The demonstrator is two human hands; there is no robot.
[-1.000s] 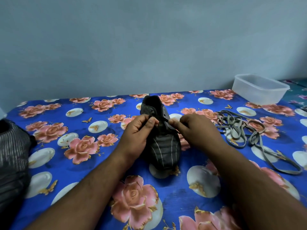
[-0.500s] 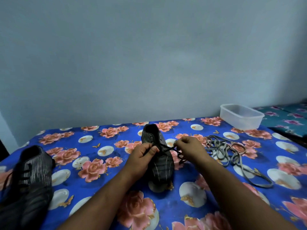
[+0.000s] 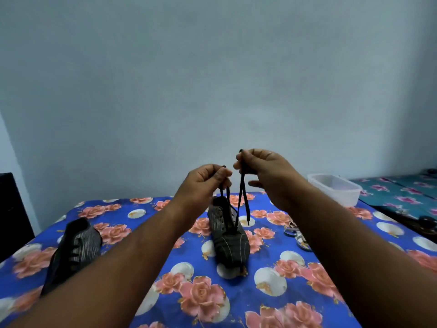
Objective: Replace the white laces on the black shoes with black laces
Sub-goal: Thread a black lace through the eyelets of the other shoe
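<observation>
A black shoe (image 3: 230, 242) with thin stripes stands on the blue floral cloth (image 3: 236, 297), toe toward me. A black lace (image 3: 241, 200) runs up from its lower eyelets in two strands. My left hand (image 3: 203, 183) pinches one end above the shoe's opening. My right hand (image 3: 262, 169) pinches the other end a little higher, with a short tail hanging down. A second black shoe (image 3: 75, 247) lies at the left, partly behind my left forearm. The pale removed laces (image 3: 296, 235) lie to the right, mostly hidden by my right arm.
A clear plastic tub (image 3: 335, 188) sits at the table's back right corner. A second surface with a teal floral cloth (image 3: 402, 190) lies beyond it. A dark object (image 3: 11, 207) stands at the far left. A plain wall rises behind the table.
Both hands have risen from the shoe's eyelets, pulling the black lace ends up taut. The view has tilted up, showing the second shoe at the left.
</observation>
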